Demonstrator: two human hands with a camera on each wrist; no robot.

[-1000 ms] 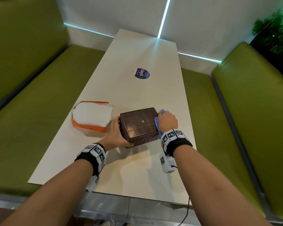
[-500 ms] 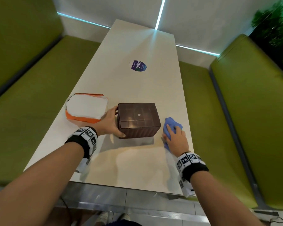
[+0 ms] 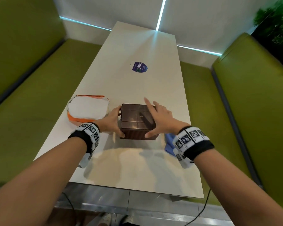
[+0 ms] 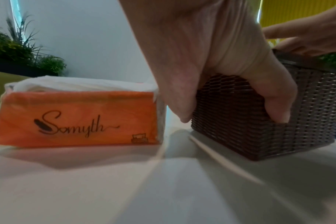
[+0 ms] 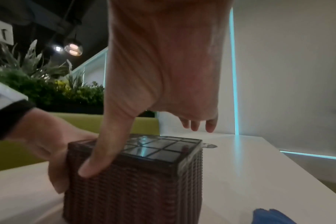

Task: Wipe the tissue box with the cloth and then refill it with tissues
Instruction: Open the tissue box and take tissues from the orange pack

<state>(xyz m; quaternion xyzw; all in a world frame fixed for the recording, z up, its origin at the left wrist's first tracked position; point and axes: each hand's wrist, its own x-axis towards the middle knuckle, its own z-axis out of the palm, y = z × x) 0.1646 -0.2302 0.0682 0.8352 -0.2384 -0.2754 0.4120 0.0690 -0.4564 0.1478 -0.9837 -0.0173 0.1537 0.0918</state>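
A brown woven tissue box (image 3: 134,123) with a glossy lid stands on the white table (image 3: 137,168). My left hand (image 3: 114,123) grips its left near corner, thumb on the near face and fingers round the left side; the left wrist view shows this left hand (image 4: 220,60) on the box (image 4: 230,128). My right hand (image 3: 159,119) hovers over the box's right side with straight, spread fingers and its thumb (image 5: 102,159) pressing the near face of the box (image 5: 134,189). The blue cloth (image 3: 169,142) lies loose on the table under my right wrist. An orange tissue pack (image 3: 87,110) lies left of the box.
A round blue sticker (image 3: 138,67) marks the table's middle. Green benches run along the left (image 3: 31,103) and right (image 3: 252,111) sides. Plants (image 3: 278,22) stand at the far right. The pack (image 4: 77,118) is close to my left hand.
My right hand set the blue cloth down right of the box, let it go and moved onto the box. My left hand has kept its hold on the box.
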